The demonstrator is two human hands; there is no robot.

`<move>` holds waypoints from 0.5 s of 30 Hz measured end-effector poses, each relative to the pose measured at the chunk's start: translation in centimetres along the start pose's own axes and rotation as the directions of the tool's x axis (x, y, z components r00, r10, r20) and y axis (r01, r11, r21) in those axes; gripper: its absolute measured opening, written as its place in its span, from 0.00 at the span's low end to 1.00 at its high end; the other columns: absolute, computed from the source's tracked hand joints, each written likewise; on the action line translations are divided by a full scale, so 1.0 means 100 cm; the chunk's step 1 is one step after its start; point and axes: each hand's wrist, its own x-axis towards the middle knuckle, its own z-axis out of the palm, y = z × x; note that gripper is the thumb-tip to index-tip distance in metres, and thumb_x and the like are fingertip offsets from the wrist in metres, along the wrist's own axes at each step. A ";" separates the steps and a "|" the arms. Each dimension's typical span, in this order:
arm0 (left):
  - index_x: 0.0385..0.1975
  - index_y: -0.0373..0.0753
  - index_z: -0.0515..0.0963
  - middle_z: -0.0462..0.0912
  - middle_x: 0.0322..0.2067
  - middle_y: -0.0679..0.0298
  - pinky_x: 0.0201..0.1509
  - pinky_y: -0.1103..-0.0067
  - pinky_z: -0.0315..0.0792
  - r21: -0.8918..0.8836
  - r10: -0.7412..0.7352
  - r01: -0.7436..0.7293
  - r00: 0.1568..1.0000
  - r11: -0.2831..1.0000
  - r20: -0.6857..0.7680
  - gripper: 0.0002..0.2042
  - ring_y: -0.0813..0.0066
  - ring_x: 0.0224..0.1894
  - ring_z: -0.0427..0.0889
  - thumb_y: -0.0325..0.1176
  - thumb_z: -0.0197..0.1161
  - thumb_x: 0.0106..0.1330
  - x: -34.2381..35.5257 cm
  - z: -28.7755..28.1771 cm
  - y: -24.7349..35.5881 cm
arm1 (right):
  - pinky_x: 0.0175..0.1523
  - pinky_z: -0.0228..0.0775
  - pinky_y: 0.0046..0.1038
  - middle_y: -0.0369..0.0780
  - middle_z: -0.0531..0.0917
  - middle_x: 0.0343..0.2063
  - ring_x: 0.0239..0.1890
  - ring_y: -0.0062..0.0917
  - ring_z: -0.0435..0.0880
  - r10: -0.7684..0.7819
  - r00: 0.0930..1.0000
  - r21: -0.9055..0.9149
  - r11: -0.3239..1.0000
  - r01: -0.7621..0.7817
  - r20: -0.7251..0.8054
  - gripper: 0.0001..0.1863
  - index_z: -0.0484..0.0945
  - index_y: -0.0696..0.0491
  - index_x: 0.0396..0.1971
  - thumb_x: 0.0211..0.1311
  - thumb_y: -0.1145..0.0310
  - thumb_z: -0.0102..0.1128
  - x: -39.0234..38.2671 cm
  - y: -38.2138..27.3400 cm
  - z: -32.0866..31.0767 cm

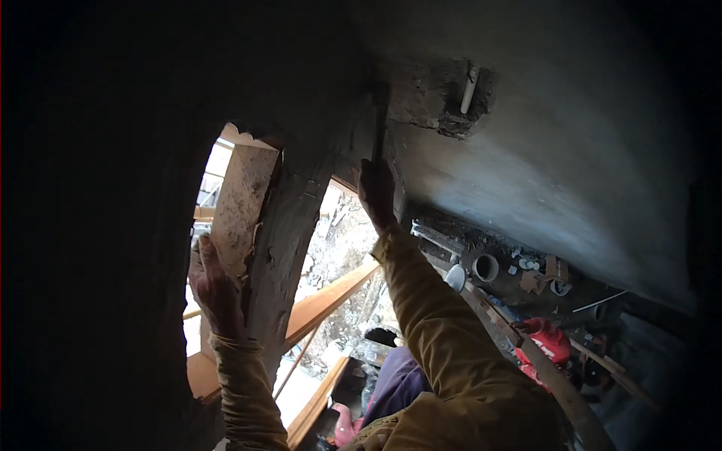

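Note:
My right hand is raised toward the wall corner, its fingers closed round a dark long-handled tool. The tool points up and has a wider end near the wall; in the dim light I cannot make out its exact kind. Lower and to the left, my left hand rests at the edge of a window opening, its visible fingers stretched upward. Between the window and a brighter doorway stands a grey plastered pillar. Both my sleeves are yellowish brown.
A recess with a white pipe breaks the right wall. Wooden planks slant across the doorway. Far below, a person in red is beside long boards. A round bucket and scraps lie on the floor.

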 end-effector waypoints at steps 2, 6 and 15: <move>0.52 0.26 0.73 0.80 0.44 0.47 0.53 0.71 0.71 0.110 0.165 -0.164 0.986 0.980 0.000 0.29 0.61 0.45 0.79 0.52 0.45 0.75 0.006 0.000 -0.003 | 0.29 0.67 0.42 0.49 0.79 0.22 0.25 0.46 0.79 -0.177 0.983 0.089 0.979 0.181 -0.054 0.16 0.73 0.56 0.29 0.68 0.57 0.54 0.009 0.010 -0.003; 0.62 0.30 0.66 0.73 0.52 0.46 0.61 0.72 0.66 0.204 0.200 -0.211 0.977 0.956 0.075 0.27 0.56 0.56 0.74 0.48 0.41 0.77 0.010 -0.016 -0.025 | 0.35 0.73 0.40 0.48 0.82 0.28 0.30 0.44 0.82 -0.372 0.921 0.003 0.927 0.375 -0.118 0.13 0.78 0.55 0.36 0.69 0.60 0.52 -0.008 0.006 -0.020; 0.67 0.32 0.61 0.63 0.67 0.49 0.73 0.66 0.54 0.256 0.605 -0.693 0.716 0.674 0.347 0.32 0.55 0.70 0.60 0.54 0.35 0.76 0.030 -0.040 -0.062 | 0.34 0.71 0.46 0.51 0.80 0.39 0.33 0.50 0.80 -0.269 0.961 0.024 0.963 0.268 0.070 0.08 0.76 0.58 0.37 0.65 0.69 0.52 -0.042 -0.003 -0.020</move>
